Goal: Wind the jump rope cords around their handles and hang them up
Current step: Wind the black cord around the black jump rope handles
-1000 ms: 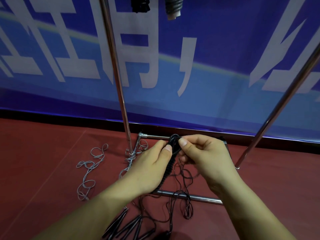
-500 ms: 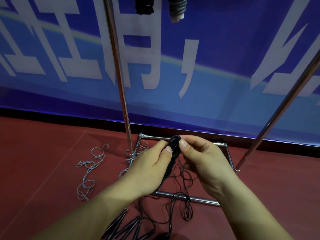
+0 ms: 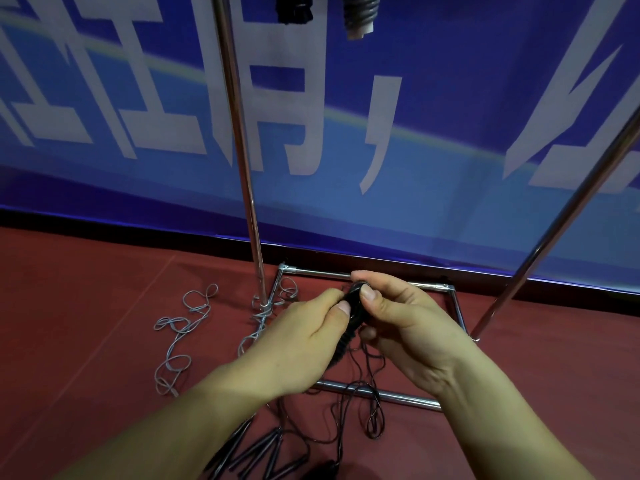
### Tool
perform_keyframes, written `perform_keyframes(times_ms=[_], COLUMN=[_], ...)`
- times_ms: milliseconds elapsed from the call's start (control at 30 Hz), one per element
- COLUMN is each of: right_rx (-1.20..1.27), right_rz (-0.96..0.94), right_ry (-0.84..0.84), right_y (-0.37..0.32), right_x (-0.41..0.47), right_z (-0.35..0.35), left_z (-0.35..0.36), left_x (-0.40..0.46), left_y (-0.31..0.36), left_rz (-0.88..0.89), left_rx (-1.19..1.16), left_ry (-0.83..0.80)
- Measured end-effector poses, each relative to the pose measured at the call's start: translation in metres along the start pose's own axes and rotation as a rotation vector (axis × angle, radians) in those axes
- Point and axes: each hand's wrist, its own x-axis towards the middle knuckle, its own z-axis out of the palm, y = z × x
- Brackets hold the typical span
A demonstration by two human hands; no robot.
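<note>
Black handle (image 3: 350, 322) unmoved — both hands (left (image 3: 304, 344), right (image 3: 412, 327)) still gripping.

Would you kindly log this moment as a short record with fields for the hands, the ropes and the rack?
left hand: grips the black ribbed jump rope handles with cord wound on them
right hand: fingers pinch the bundle's top end
loose black cord: trails from the bundle to the red floor
grey tangled cord: on the floor, left of the chrome rack base
hung already: two dark wound bundles at the top edge
</note>
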Motion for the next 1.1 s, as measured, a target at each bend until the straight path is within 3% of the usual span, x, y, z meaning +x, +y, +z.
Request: perform_keyframes(times_ms=[500,733,1100], right_rx=[0.059,-0.247,-0.189], right_rz=[0.023,-0.157,-0.174], right_ry=[0.003,0.115,0.080], right_y=[-0.0026,-0.0055,-0.0008], right_x=[0.0038,0.0025,0.0037], right_z=[-0.0070,-0.0079,-0.0084], left_z=[-0.0015,-0.0015,-0.0019], left_x=[-0.0003,-0.0005,-0.0040], left_y=[0.0044,0.0039,0.0036], left_rz=[0.023,-0.004,0.032], left_rx=[-0.025,0.046,0.103], left_ry=[0.022,0.077,0.028])
